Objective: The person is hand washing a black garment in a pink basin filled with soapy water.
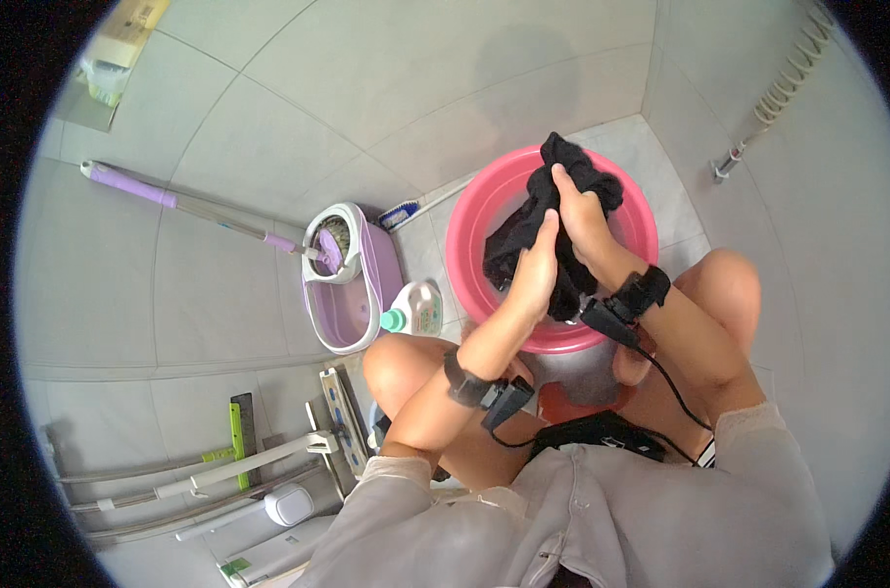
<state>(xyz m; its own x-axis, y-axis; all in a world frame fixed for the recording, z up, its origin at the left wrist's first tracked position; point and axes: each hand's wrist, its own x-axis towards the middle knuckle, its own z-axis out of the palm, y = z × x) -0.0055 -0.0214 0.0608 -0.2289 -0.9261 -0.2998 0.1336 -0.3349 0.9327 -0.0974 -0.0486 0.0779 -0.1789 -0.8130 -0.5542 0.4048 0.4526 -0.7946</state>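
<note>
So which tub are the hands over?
The round pink tub: the left hand and right hand hold black cloth there. The purple tub, to its left, has a mop in it instead.

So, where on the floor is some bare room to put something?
Bare floor shows right of the pink basin, between its rim, the right wall and the right knee. Left is crowded: mop bucket, bottle and brush. The basin holds black cloth.

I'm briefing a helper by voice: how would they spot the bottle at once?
Find the big pink basin. Left of it stands a purple mop bucket, with the bottle between them. Its mint-green cap sets it apart from the bucket and blue brush.
</note>
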